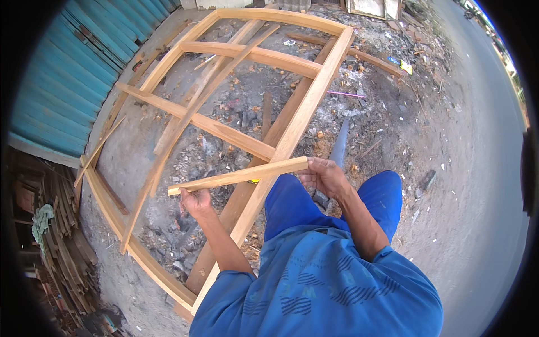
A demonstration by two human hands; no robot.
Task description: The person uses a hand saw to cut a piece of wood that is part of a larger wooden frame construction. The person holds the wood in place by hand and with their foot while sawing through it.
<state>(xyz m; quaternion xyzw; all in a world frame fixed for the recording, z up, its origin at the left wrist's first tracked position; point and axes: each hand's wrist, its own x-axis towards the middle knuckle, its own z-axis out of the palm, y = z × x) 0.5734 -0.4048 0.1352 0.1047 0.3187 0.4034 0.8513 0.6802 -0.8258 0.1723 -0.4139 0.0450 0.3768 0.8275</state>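
A short wooden strip (238, 176) spans the space between my two hands. My left hand (196, 203) grips its left end from below, fingers curled at the wood. At the other end my right hand (324, 177) is closed round the strip. Beneath it lies a large wooden frame (303, 121) with crossbars, its near long side passing by my left knee. A handsaw (340, 144) stands out beyond my knees, its blade pointing away and its handle low between my legs.
Long loose battens (210, 90) lie slanting across the frame. A blue corrugated wall (62, 84) rises at the left, above a stack of old boards (62, 258). Rubble and wood scraps cover the ground. A paved road (483, 140) runs along the right.
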